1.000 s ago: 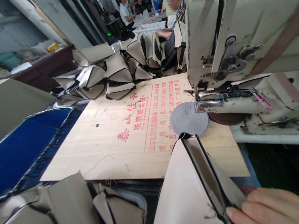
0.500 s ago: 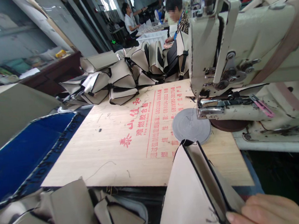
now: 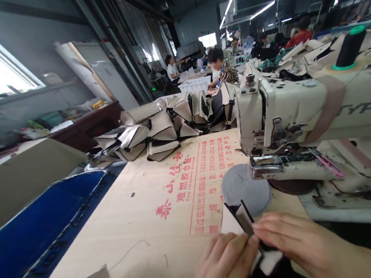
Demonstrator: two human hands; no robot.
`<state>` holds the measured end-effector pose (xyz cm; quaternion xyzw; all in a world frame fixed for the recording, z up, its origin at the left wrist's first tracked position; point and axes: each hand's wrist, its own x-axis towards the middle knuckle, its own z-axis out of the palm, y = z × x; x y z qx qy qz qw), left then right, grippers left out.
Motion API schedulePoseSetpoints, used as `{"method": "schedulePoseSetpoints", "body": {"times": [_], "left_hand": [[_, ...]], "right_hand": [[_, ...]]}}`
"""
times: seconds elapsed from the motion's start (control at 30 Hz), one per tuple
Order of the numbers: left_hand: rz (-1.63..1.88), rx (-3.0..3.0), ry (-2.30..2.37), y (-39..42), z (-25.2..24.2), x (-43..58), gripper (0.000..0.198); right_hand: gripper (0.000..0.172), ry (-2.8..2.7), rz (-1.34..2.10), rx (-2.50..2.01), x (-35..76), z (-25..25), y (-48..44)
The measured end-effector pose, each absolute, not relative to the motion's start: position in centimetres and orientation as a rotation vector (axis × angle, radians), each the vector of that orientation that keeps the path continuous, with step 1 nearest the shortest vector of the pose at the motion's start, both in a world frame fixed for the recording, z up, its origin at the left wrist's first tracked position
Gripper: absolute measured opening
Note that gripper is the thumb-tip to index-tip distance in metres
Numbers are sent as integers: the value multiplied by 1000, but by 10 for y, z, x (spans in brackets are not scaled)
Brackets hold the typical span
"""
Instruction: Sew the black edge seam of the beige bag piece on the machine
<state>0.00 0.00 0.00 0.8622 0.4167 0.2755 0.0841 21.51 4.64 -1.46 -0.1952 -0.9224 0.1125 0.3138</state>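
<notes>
— Any writing to read?
— On machine (image 3: 289, 115), "TYPIC", then cut off; on board (image 3: 143, 245), red "GB8624-2012".
— And the pose?
— Gripping bag (image 3: 230, 222), at board's near edge, with curled left hand (image 3: 222, 261) and flatter right hand (image 3: 287, 236).

We see cream edged in black on the held piece (image 3: 230, 221), grey on the round disc (image 3: 243, 188), red characters across the pale wooden board (image 3: 142, 236), off-white on the sewing machine (image 3: 292, 101), black thread (image 3: 349, 50), blue in the bin (image 3: 48, 222), and a dark-and-tan patterned shirt (image 3: 229, 73).
</notes>
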Motion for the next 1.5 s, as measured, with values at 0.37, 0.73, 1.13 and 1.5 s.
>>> {"method": "schedulePoseSetpoints", "body": {"times": [0.37, 0.73, 1.13, 1.5], "left_hand": [[749, 2231, 1184, 64, -15, 5, 45], [1074, 1759, 1382, 102, -7, 15, 13], [989, 2313, 1214, 124, -7, -2, 34], [718, 2182, 1169, 122, 24, 5, 23]], "right_hand": [[14, -2243, 607, -748, 207, -27, 99], [20, -2084, 448, -894, 200, -35, 118], [25, -2061, 456, -1019, 189, -35, 126], [16, -2008, 540, -984, 193, -38, 123]]}}
